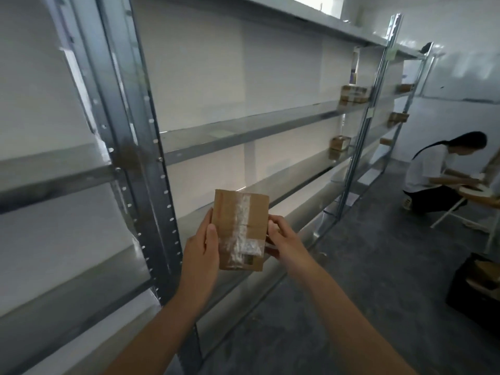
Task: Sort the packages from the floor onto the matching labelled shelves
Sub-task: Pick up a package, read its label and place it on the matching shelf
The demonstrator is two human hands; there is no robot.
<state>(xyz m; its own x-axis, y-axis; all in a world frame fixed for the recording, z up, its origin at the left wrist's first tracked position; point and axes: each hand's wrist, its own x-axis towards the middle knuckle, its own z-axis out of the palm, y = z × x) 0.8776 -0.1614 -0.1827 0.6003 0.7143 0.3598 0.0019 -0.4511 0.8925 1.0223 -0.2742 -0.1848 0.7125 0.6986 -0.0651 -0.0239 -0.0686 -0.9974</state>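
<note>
A small brown cardboard package (238, 212) with clear tape down its face is held upright in front of me, at the height of a lower shelf. My left hand (201, 249) grips its left edge, thumb on the front. My right hand (281, 239) holds its right edge. Behind it runs a long grey metal shelving unit (243, 131) with several tiers. Other brown packages sit far along the shelves: a stack (354, 93) on an upper tier, one (339, 142) on the tier below, and more (397, 116) in the farther bay.
A perforated metal upright (151, 169) stands just left of my hands. A dark bin (476, 288) holding packages is on the grey floor at right. Beyond it a person (435, 171) crouches beside a white folding chair (451, 209).
</note>
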